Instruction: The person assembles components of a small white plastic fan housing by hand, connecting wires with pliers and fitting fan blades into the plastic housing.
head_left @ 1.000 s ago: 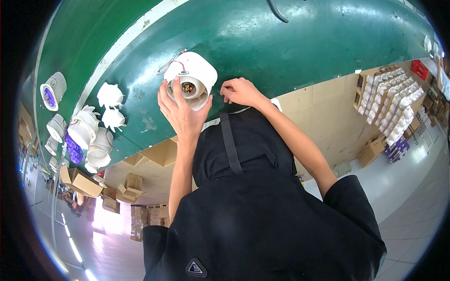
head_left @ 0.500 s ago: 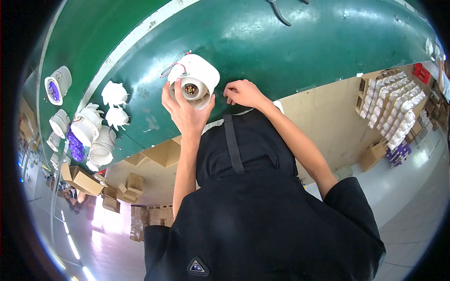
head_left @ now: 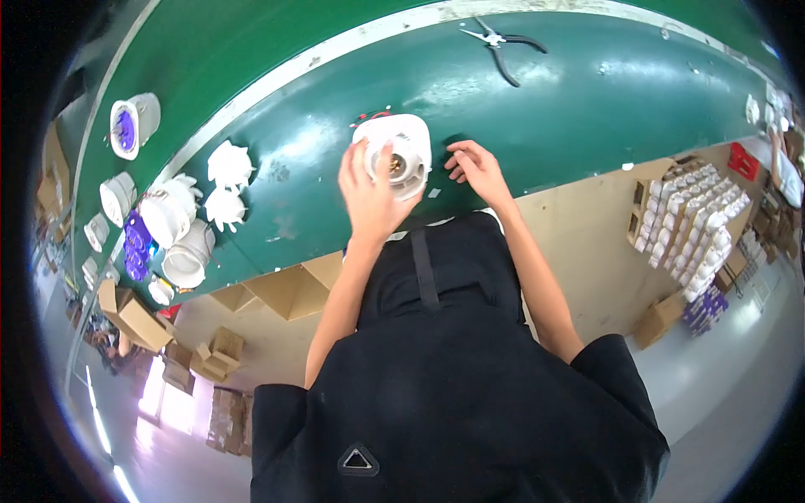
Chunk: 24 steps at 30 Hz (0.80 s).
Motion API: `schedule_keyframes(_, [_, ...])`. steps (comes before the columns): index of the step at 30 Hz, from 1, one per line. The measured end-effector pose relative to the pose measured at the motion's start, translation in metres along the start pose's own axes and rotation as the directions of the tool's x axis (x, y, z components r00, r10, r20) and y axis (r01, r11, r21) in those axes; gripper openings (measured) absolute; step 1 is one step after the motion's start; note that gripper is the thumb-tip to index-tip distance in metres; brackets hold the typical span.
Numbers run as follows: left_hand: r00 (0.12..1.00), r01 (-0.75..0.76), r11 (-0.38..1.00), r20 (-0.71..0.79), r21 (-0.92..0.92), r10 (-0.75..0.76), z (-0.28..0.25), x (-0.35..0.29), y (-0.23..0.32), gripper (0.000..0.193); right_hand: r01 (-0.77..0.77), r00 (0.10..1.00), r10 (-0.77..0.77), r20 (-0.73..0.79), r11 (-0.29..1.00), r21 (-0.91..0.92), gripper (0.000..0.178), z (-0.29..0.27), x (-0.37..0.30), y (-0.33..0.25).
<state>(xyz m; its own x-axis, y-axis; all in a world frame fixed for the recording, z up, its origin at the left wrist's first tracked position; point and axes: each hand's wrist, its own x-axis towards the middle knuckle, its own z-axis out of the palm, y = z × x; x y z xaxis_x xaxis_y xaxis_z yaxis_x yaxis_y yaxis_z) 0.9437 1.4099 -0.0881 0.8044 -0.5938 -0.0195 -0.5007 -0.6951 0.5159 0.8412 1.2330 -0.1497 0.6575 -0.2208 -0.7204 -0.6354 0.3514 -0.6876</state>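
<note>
A white plastic housing (head_left: 392, 127) with a rounded rim and a round inner part stands on the green workbench in front of me. My left hand (head_left: 369, 193) grips its left and near sides, one finger reaching over the middle, where a copper-coloured motor part shows. Red and dark wires (head_left: 371, 116) stick out behind the housing. My right hand (head_left: 480, 171) is just right of it, fingers loosely curved and apart, holding nothing. A small white scrap (head_left: 433, 193) lies between the housing and my right hand.
Black-handled pliers (head_left: 500, 42) lie farther back on the workbench (head_left: 587, 101). To the left are white spiky plastic parts (head_left: 228, 165), white housings (head_left: 186, 256) and purple parts (head_left: 137, 247). Cardboard boxes (head_left: 134, 314) and stacked trays of white parts (head_left: 688, 222) stand beyond the bench.
The view has shifted, bringing the whole pliers into sight. The housing appears turned, with its wires now behind it, and a left finger reaches over its middle. My right hand's fingers have loosened.
</note>
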Motion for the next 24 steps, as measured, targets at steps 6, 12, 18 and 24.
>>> schedule_keyframes(6, [1.0,0.0,0.999,0.011,0.045,0.0,-0.004,-0.001,-0.002,0.084,0.063,0.996,-0.058,0.066,0.995,-0.077,0.021,0.012,0.001,-0.006])
schedule_keyframes(12, [0.997,-0.024,0.999,0.072,0.045,0.021,0.001,0.003,0.002,0.083,0.059,0.998,-0.059,0.005,0.99,-0.126,0.019,0.011,0.003,0.015])
schedule_keyframes(18, [0.994,-0.048,0.996,0.106,0.074,0.04,-0.002,0.002,0.002,0.081,0.069,0.998,-0.069,0.003,0.992,-0.101,0.019,0.007,0.006,0.016])
schedule_keyframes(24, [0.989,-0.071,0.991,0.137,0.111,0.056,-0.003,0.002,0.0,0.083,0.06,0.998,-0.06,0.005,0.995,-0.083,0.02,0.007,0.006,0.016])
